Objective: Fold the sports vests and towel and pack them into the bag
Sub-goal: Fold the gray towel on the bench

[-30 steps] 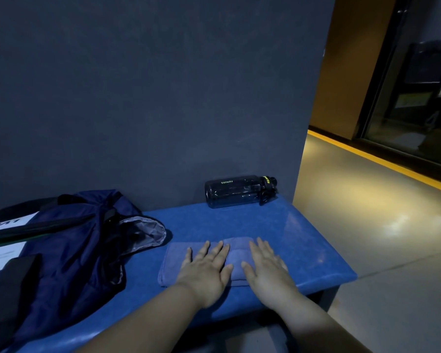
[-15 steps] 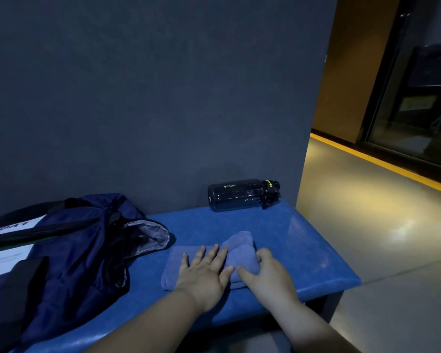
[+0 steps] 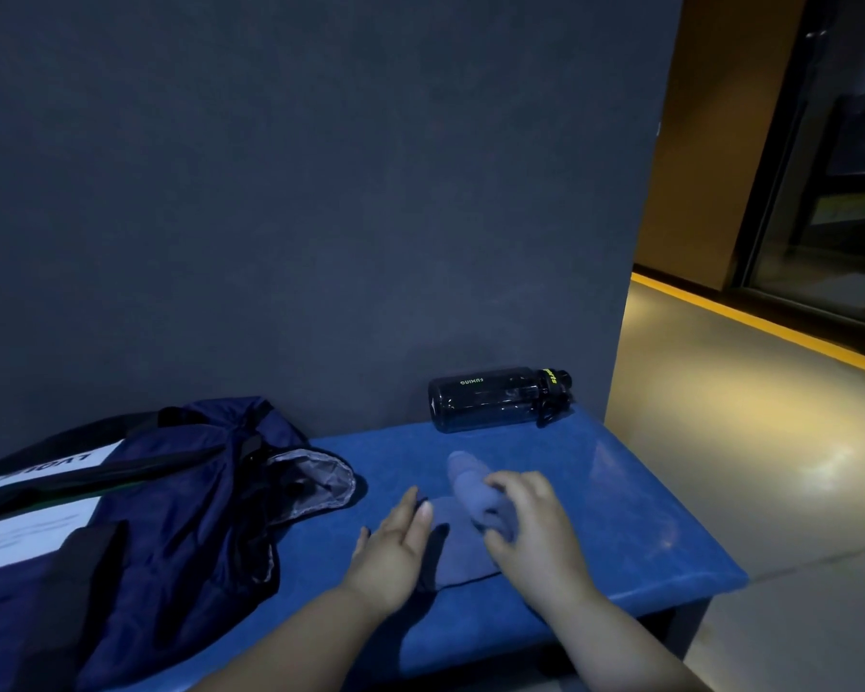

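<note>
Item 1, towel (image 3: pixel 463 529): lying on the blue desk (image 3: pixel 630 516) directly in front of me, 1 end bunched up and pointing away from me, the flat remainder spreading between both hands.
Item 2, right hand (image 3: pixel 530 526): I am gripping the bunched end, fingers curled round it.
Item 3, left hand (image 3: pixel 393 549): I am holding it flat at the towel's left edge, fingers straight, grasping nothing.
Item 4, bag (image 3: pixel 171 496): sitting to the left, mouth gaping toward the towel; my left hand is nearer it.
Item 5, bottle (image 3: pixel 495 399): lying on its side against the wall (image 3: pixel 320 192).
</note>
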`<state>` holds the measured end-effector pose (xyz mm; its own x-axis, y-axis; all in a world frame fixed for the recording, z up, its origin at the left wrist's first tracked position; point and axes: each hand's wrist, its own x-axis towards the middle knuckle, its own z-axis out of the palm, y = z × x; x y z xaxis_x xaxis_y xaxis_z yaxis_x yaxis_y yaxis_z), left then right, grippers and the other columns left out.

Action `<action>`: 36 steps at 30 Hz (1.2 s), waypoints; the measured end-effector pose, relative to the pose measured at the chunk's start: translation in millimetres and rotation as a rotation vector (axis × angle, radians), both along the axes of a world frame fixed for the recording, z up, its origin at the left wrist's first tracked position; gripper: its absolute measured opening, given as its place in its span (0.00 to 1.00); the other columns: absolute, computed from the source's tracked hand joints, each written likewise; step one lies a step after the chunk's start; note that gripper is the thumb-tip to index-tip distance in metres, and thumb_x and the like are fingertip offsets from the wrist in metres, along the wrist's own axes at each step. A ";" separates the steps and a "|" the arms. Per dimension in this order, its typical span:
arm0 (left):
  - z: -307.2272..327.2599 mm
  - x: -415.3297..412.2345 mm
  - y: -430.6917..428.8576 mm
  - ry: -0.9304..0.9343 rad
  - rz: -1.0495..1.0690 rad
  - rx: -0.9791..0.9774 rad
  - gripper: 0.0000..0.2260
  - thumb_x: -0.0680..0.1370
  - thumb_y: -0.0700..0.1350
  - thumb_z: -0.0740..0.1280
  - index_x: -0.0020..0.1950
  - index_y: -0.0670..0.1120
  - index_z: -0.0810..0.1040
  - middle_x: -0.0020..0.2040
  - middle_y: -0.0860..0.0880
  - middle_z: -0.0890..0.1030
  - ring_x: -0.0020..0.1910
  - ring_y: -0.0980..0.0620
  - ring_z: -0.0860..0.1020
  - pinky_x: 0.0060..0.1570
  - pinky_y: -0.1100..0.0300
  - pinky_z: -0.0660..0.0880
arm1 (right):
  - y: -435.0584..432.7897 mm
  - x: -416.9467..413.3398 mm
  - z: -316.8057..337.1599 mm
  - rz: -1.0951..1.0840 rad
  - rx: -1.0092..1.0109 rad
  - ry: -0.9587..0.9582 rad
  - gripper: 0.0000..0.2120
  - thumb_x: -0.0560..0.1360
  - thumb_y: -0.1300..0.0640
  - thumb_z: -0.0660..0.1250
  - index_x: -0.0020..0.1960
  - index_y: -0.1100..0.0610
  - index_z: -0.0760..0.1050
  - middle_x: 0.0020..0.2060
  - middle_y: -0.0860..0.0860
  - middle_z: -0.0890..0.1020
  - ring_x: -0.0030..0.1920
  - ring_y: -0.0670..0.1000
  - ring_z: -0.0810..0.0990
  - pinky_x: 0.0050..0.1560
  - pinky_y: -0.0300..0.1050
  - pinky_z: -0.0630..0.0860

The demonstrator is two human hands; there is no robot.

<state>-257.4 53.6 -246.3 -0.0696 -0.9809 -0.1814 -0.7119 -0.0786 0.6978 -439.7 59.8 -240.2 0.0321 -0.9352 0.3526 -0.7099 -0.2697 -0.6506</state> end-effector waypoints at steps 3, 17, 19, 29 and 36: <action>5.3 1.7 -4.8 0.280 0.108 0.009 0.33 0.78 0.69 0.48 0.79 0.55 0.50 0.78 0.53 0.58 0.78 0.47 0.53 0.76 0.53 0.47 | 2.7 11.7 -8.3 0.219 0.003 0.050 0.24 0.65 0.49 0.60 0.60 0.49 0.76 0.51 0.40 0.72 0.56 0.48 0.76 0.58 0.45 0.74; -2.3 -1.8 5.4 -0.166 -0.122 -0.279 0.22 0.85 0.50 0.49 0.77 0.62 0.46 0.72 0.66 0.35 0.74 0.63 0.35 0.75 0.51 0.36 | -0.1 12.1 -14.0 0.214 0.232 0.112 0.48 0.66 0.23 0.33 0.78 0.46 0.55 0.75 0.36 0.52 0.76 0.38 0.47 0.73 0.35 0.48; -4.0 0.0 6.7 -0.177 -0.148 -0.289 0.22 0.85 0.50 0.48 0.77 0.61 0.46 0.72 0.66 0.37 0.73 0.64 0.35 0.74 0.54 0.35 | 1.2 14.5 -13.0 0.243 0.256 0.168 0.32 0.78 0.34 0.43 0.79 0.45 0.51 0.78 0.39 0.48 0.77 0.39 0.44 0.75 0.37 0.48; -16.6 2.5 10.1 -0.345 -0.184 -0.178 0.25 0.83 0.58 0.43 0.78 0.57 0.37 0.74 0.63 0.35 0.76 0.60 0.36 0.76 0.54 0.36 | -1.1 13.3 -15.8 0.241 0.262 0.350 0.25 0.84 0.48 0.48 0.80 0.48 0.48 0.78 0.40 0.45 0.77 0.39 0.44 0.75 0.36 0.46; -14.2 1.7 7.3 -0.411 -0.217 -0.122 0.25 0.83 0.57 0.41 0.77 0.55 0.34 0.77 0.59 0.34 0.76 0.57 0.34 0.76 0.53 0.36 | -2.9 14.5 -21.5 0.234 0.255 0.412 0.34 0.76 0.38 0.37 0.79 0.47 0.47 0.78 0.41 0.45 0.77 0.39 0.45 0.74 0.37 0.40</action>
<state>-255.7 60.9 -260.5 -0.2219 -0.9675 -0.1215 -0.9216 0.1674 0.3501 -425.3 56.9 -261.7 0.3376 -0.9408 0.0293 -0.8601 -0.3210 -0.3965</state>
